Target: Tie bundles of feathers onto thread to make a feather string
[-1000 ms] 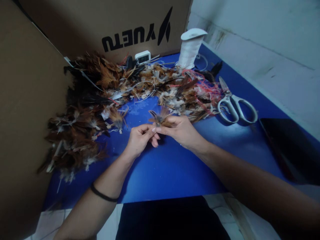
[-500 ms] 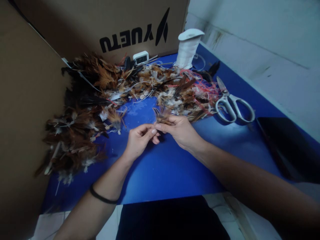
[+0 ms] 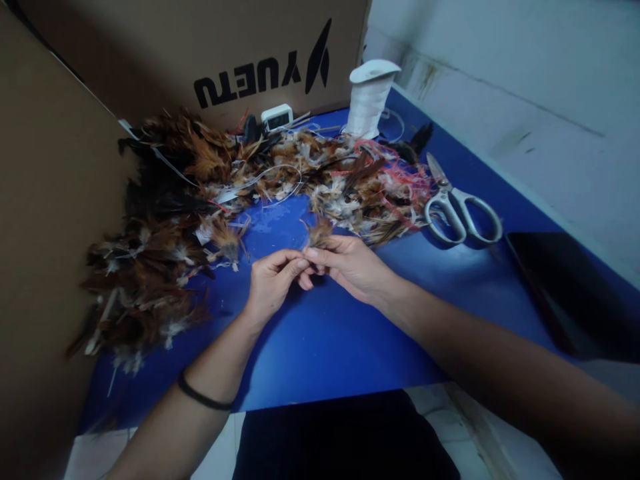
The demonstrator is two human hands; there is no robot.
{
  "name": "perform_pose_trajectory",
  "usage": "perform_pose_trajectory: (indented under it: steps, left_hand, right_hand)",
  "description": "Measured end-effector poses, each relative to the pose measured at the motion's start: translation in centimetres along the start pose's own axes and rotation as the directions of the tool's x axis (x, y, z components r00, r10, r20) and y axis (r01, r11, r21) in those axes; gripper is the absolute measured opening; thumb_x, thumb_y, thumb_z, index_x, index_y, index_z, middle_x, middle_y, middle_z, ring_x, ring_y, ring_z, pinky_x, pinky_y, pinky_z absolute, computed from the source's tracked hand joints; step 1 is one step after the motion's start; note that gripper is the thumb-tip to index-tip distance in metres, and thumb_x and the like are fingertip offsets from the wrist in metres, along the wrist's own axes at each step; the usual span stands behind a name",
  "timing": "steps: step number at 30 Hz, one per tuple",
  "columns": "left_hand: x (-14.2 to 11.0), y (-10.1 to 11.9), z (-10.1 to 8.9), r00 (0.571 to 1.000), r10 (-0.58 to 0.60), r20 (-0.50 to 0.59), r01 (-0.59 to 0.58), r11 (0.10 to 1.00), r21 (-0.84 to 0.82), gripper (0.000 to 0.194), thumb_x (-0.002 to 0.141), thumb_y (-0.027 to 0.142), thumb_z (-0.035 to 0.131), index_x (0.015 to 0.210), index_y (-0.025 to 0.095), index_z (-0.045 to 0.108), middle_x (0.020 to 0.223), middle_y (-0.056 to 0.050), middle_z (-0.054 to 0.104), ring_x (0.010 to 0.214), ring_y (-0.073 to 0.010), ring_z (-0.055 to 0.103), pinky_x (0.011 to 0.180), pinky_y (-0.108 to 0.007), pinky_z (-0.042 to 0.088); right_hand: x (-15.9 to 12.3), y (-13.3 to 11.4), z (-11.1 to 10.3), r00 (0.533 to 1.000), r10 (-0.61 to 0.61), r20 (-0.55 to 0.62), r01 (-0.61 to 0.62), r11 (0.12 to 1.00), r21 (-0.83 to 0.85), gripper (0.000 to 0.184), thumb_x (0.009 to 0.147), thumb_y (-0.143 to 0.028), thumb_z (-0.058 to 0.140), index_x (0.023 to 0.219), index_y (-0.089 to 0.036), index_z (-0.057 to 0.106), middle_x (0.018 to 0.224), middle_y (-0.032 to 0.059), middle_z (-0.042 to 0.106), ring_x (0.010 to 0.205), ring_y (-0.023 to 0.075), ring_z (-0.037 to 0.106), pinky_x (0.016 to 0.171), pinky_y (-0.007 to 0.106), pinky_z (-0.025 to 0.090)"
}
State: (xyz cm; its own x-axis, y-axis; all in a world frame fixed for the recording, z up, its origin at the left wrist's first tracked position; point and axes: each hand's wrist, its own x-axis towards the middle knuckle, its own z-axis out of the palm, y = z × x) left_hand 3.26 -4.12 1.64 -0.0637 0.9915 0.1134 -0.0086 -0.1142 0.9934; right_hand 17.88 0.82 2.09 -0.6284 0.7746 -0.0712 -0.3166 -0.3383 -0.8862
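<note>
My right hand (image 3: 353, 267) is closed on a small brown feather bunch (image 3: 319, 233), whose tips stick up beyond the fingers. My left hand (image 3: 275, 277) is pinched at the lower end of the bunch, its fingertips touching those of my right hand. Whatever lies between the left thumb and finger is too small to make out. Both hands are just above the blue tabletop (image 3: 320, 347). Beyond them spreads a pile of brown, white and black feathers (image 3: 280, 160), with a smaller feather bunch (image 3: 227, 240) at its near edge.
Silver scissors (image 3: 457, 207) lie right of the pile beside tangled pink string (image 3: 400, 173). A white spool (image 3: 371, 100) and a small digital device (image 3: 277, 117) stand behind. A dark flat device (image 3: 575, 287) lies at right. Cardboard (image 3: 150, 53) walls the back and left.
The feather bunch in my right hand has turned slightly and shows more clearly. The whole scene has shifted a little left in view; both hands stay together.
</note>
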Motion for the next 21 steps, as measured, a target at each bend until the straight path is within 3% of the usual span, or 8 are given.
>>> perform_pose_trajectory:
  steps: [8,15,21]
  left_hand:
    - [-0.06,-0.16,-0.23,0.992,-0.070,0.103,0.087,0.982,-0.169,0.019,0.079,0.033,0.067,0.080,0.014,0.068,0.068,-0.003,0.070,0.048,-0.0089,0.061,0.051,-0.022,0.051]
    - [0.00,-0.32,-0.57,0.982,-0.146,0.118,0.166,0.970,-0.180,0.019,0.078,0.031,0.068,0.074,0.012,0.068,0.063,-0.003,0.068,0.044,-0.0081,0.058,0.047,-0.021,0.050]
    - [0.10,0.11,-0.77,0.956,-0.203,0.209,0.245,0.950,-0.195,0.017,0.079,0.029,0.067,0.077,0.013,0.069,0.066,-0.003,0.068,0.046,-0.0078,0.059,0.048,-0.020,0.050]
  right_hand:
    - [-0.07,-0.32,0.15,0.998,-0.029,-0.059,0.028,0.999,-0.020,0.022,0.071,-0.031,0.074,0.071,-0.014,0.061,0.060,-0.0011,0.059,0.056,0.0088,0.052,0.056,0.025,0.036]
    - [-0.01,-0.08,-0.08,0.996,-0.061,-0.069,0.058,0.997,-0.044,0.018,0.067,-0.026,0.077,0.071,-0.014,0.064,0.059,-0.0028,0.059,0.054,0.0058,0.049,0.054,0.022,0.034]
    - [-0.13,-0.53,-0.15,0.998,-0.031,-0.055,0.024,0.994,-0.110,0.021,0.068,-0.028,0.076,0.067,-0.012,0.062,0.057,-0.0008,0.061,0.054,0.0086,0.056,0.058,0.024,0.042]
